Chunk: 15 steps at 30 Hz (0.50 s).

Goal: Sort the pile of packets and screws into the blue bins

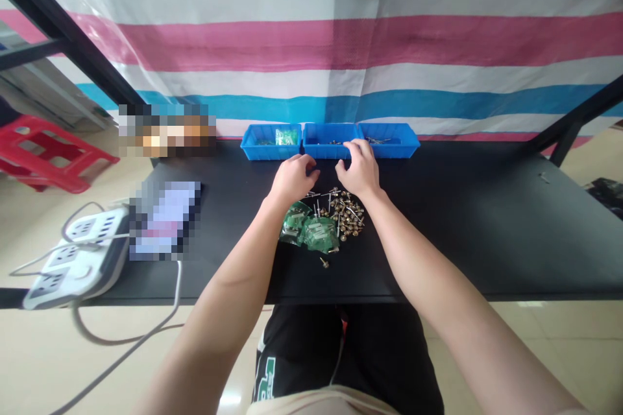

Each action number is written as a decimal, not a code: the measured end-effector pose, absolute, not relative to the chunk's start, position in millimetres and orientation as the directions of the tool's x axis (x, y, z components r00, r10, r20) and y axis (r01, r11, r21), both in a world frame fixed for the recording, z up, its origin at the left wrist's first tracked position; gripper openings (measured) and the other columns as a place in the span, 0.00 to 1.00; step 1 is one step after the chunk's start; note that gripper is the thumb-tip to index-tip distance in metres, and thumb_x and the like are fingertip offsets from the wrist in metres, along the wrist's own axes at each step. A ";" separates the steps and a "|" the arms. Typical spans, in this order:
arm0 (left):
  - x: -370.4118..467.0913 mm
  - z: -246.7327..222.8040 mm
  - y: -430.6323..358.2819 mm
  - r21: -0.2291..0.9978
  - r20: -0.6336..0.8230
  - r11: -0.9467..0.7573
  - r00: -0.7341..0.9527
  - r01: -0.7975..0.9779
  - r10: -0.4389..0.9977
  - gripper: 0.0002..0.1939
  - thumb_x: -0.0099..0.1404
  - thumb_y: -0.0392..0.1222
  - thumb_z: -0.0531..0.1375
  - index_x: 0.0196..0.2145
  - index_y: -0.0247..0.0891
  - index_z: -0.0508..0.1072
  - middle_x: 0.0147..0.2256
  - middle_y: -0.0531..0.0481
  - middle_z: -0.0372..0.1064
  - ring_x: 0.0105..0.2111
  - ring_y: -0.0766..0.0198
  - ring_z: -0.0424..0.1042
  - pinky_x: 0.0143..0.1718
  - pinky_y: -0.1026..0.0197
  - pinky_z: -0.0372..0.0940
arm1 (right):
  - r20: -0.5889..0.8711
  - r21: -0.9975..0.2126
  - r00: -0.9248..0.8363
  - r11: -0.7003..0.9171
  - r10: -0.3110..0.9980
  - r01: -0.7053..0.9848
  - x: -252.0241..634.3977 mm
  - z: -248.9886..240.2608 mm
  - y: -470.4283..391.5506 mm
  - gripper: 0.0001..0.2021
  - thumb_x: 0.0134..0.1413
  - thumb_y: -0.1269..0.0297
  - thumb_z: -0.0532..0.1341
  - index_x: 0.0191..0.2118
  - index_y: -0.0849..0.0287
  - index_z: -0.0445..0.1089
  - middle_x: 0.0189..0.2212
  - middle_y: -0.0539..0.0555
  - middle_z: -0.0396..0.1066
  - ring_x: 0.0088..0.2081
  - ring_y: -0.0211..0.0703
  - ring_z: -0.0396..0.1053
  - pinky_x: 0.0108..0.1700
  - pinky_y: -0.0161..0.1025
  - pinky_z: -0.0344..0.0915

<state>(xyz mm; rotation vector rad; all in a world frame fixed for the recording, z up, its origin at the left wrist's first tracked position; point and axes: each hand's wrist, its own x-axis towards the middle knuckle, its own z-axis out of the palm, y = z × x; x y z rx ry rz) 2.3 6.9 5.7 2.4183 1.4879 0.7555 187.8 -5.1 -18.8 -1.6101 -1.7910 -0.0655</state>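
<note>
My left hand (293, 178) hovers just behind the pile of small hardware, its fingers curled and a gap between thumb and forefinger; nothing shows in it. My right hand (360, 170) reaches to the front rim of the middle blue bin (327, 150), thumb and fingers apart, with no part visible in them. Between my forearms lie brass-coloured screws (349, 217), silver pin-like pieces that look like rivets (317, 209), and small clear-and-green plastic packets (321, 233). A lone screw (324, 262) sits closer to the table's front edge.
The left blue bin (270, 152) holds green packets; the right blue bin (396, 150) has thin silver pieces. On the black table (467, 227), a phone (168, 217), partly pixelated, lies left beside a white power strip (80, 259) with cables. A red stool (63, 152) stands beyond.
</note>
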 end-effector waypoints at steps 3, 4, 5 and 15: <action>1.9 5.1 7.2 0.428 0.333 -0.456 0.333 0.780 0.882 0.09 0.63 0.37 0.58 0.40 0.36 0.77 0.38 0.42 0.76 0.36 0.55 0.74 0.42 0.54 0.69 | 0.514 -0.409 -0.093 0.339 0.853 0.847 183.9 -13.8 -11.1 0.14 0.57 0.67 0.56 0.47 0.63 0.73 0.42 0.62 0.72 0.46 0.52 0.69 0.48 0.44 0.66; 1.7 4.8 7.5 0.428 0.339 -0.445 0.317 0.786 0.886 0.10 0.63 0.36 0.57 0.40 0.36 0.77 0.38 0.42 0.76 0.37 0.54 0.75 0.42 0.54 0.69 | 0.486 -0.410 -0.157 0.383 0.860 0.828 182.4 -12.9 -13.2 0.12 0.57 0.66 0.57 0.44 0.61 0.74 0.38 0.59 0.73 0.42 0.49 0.70 0.44 0.43 0.66; 1.4 4.6 8.0 0.429 0.346 -0.431 0.296 0.794 0.890 0.11 0.63 0.34 0.56 0.40 0.37 0.77 0.39 0.42 0.76 0.38 0.54 0.75 0.43 0.54 0.69 | 0.454 -0.413 -0.219 0.422 0.864 0.807 180.8 -12.3 -15.3 0.11 0.57 0.64 0.58 0.42 0.60 0.74 0.35 0.57 0.73 0.38 0.47 0.69 0.40 0.41 0.65; -1.9 1.6 12.4 0.457 0.363 -0.355 0.194 0.815 0.912 0.13 0.62 0.32 0.54 0.39 0.37 0.77 0.36 0.42 0.77 0.38 0.53 0.75 0.43 0.53 0.70 | 0.258 -0.431 -0.522 0.581 0.813 0.690 170.7 -8.3 -24.4 0.12 0.55 0.62 0.65 0.44 0.58 0.79 0.35 0.54 0.72 0.35 0.42 0.68 0.39 0.39 0.61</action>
